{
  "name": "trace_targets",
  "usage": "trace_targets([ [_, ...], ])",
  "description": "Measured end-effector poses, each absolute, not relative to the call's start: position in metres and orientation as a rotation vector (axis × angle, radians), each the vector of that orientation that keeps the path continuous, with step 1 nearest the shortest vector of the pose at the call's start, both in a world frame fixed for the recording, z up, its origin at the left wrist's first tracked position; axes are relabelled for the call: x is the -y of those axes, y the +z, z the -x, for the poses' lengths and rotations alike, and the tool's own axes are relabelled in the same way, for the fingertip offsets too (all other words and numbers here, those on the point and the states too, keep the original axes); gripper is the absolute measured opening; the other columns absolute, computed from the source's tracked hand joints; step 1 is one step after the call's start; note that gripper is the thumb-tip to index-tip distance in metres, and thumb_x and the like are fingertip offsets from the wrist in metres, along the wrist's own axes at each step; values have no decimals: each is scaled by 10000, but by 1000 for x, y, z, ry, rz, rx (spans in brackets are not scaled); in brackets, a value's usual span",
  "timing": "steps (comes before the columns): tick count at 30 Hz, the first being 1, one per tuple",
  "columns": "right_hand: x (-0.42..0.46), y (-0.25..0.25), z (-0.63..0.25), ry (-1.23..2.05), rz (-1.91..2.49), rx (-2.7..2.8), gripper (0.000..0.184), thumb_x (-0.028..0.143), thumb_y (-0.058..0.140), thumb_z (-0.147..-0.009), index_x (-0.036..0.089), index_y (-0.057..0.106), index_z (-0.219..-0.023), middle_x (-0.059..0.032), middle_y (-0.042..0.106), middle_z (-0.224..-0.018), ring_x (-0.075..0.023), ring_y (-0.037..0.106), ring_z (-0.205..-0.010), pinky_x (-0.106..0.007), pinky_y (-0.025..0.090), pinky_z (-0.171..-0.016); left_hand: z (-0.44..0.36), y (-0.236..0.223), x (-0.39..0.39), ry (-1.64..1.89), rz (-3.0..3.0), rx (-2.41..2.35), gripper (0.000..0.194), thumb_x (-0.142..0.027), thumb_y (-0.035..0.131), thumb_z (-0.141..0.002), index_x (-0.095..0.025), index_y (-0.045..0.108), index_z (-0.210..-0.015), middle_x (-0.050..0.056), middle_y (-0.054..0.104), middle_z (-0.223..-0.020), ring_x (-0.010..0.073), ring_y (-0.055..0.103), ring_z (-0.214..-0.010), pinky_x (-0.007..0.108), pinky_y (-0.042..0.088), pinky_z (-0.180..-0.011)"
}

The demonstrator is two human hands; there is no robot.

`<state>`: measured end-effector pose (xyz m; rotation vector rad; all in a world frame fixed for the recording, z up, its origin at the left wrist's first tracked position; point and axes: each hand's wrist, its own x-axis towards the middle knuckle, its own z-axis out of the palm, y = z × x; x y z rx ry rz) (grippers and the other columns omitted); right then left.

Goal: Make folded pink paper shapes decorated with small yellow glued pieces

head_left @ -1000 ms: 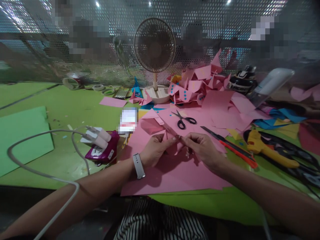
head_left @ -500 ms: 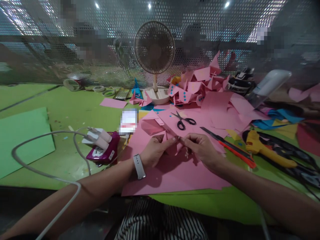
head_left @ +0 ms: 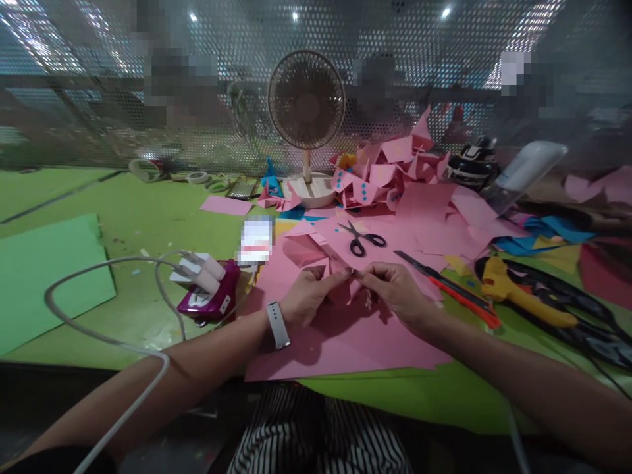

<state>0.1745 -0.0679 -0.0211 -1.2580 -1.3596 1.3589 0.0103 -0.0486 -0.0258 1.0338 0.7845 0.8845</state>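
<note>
Both my hands meet over a small folded pink paper piece [head_left: 345, 289] in the middle of the view. My left hand [head_left: 309, 296], with a white band on its wrist, pinches the piece from the left. From the right, my right hand [head_left: 395, 293] pinches the same piece, fingertips almost touching the left ones. Under them lies a big pink sheet [head_left: 345, 342] on the green table [head_left: 138, 217]. Black-handled scissors [head_left: 363, 238] lie just beyond my hands.
A small fan [head_left: 306, 118] stands at the back before a perforated screen. Beside it is a heap of folded pink paper shapes [head_left: 390, 174]. A red-and-black cutter [head_left: 444, 286] and a yellow glue gun [head_left: 523, 299] lie right. A magenta power strip [head_left: 210, 293] with white cable sits left, near a green sheet [head_left: 44, 276].
My hands stay pinched on the pink piece with almost no motion. The view has shifted slightly, so everything sits a little lower and further right in the frame.
</note>
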Motion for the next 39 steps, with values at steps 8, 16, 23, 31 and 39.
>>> trace_targets([
  [8, 67, -23, -177, 1369, 1240, 1385, 241, 398, 599, -752, 163, 646, -722, 42, 546, -444, -68, 456, -299, -152, 337, -196, -11, -24, 51, 912, -1036, -775, 204, -334, 644, -746, -131, 632, -746, 22, 654, -653, 98, 546, -552, 225, 388, -542],
  [16, 68, -23, -176, 1364, 1237, 1378, 262, 417, 588, -765, 170, 620, -684, 39, 550, -443, -67, 448, -285, -156, 335, -193, -10, -28, 49, 904, -1083, -784, 228, -353, 629, -757, -127, 628, -728, 25, 642, -658, 91, 530, -543, 222, 377, -528],
  [23, 68, -25, -177, 1364, 1251, 1378, 281, 433, 585, -767, 167, 588, -675, 36, 552, -455, -83, 487, -304, -159, 349, -201, -11, -26, 50, 924, -1080, -781, 218, -341, 632, -755, -135, 619, -687, 7, 630, -620, 89, 523, -519, 220, 368, -518],
  [31, 74, -19, -171, 1264, 1145, 1316, 236, 385, 610, -754, 202, 577, -898, 81, 500, -495, -55, 471, -350, -124, 347, -261, -11, -13, 50, 990, -1008, -817, 190, -348, 649, -734, -161, 635, -760, 5, 662, -694, 112, 567, -594, 238, 401, -587],
  [39, 71, -22, -176, 1203, 1027, 1217, 262, 367, 607, -764, 207, 547, -962, 71, 514, -595, -43, 460, -395, -159, 403, -366, -8, -13, 48, 1033, -1017, -877, 218, -360, 654, -728, -147, 627, -691, -10, 609, -570, 84, 498, -500, 214, 329, -488],
])
